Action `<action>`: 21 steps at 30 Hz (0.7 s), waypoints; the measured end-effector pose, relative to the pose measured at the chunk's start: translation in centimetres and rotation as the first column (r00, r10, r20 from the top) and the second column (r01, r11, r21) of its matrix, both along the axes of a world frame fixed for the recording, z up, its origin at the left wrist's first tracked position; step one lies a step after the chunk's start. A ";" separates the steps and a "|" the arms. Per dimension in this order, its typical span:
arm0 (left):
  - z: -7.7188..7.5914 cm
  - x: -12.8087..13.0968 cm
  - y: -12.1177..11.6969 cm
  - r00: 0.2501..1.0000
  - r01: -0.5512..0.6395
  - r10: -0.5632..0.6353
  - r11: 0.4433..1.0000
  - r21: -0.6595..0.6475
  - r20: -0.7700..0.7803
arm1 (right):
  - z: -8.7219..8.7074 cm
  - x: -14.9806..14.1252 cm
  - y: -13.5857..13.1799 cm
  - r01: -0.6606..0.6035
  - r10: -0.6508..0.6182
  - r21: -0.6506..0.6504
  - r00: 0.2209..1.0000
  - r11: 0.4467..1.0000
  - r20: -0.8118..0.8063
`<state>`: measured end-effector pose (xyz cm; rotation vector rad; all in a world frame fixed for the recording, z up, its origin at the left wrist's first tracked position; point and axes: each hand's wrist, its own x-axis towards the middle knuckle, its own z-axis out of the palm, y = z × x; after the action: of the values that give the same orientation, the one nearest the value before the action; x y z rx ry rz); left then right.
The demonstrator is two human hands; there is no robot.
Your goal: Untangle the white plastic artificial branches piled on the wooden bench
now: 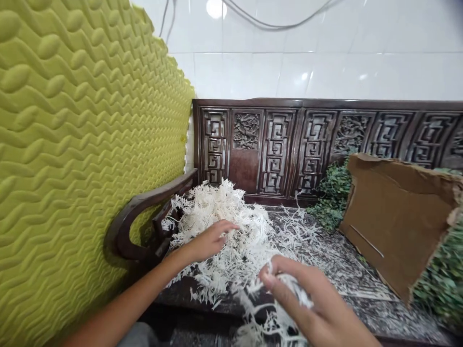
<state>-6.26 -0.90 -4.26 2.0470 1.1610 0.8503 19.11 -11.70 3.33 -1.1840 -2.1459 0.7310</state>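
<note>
A large heap of white artificial plant sprigs lies on the dark wooden bench at centre left. My left hand reaches over this heap, fingers stretched out and thumb apart, with nothing visible in its grasp. Nearer to me, my right hand is closed around a bunch of white sprigs. Their stems show between thumb and fingers, and the branching tips hang below the hand, partly cut off by the lower edge of view.
Loose white sprigs and fine bits litter the bench seat. On the right, a brown cardboard piece leans against green artificial foliage. A yellow embossed foam panel stands left beside the curved armrest. Behind rises the carved backrest.
</note>
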 end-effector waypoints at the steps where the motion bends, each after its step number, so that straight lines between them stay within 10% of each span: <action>1: 0.2 0.5 -0.5 0.998 0.040 -0.039 0.999 0.017 -0.055 | 0.0 0.2 0.5 0.045 -0.047 -0.055 0.999 0.997 -0.025; 10: 5.9 4.8 -4.4 0.870 0.484 -0.436 0.843 -0.236 0.229 | -1.1 0.4 3.2 0.021 -0.051 -0.146 0.978 0.989 -0.204; 15: 5.6 6.1 -4.7 0.976 0.219 -0.218 0.974 0.054 -0.013 | -2.1 0.7 4.4 0.043 -0.058 -0.077 0.977 0.996 -0.206; 21: 4.7 5.3 -3.4 0.954 0.291 -0.234 0.874 0.390 -0.188 | -2.6 0.0 4.1 0.017 -0.022 -0.086 0.998 0.996 -0.059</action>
<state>-0.94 -4.29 0.42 2.5749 0.7825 0.8877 19.15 -7.64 0.70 -1.2106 -2.0693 0.8466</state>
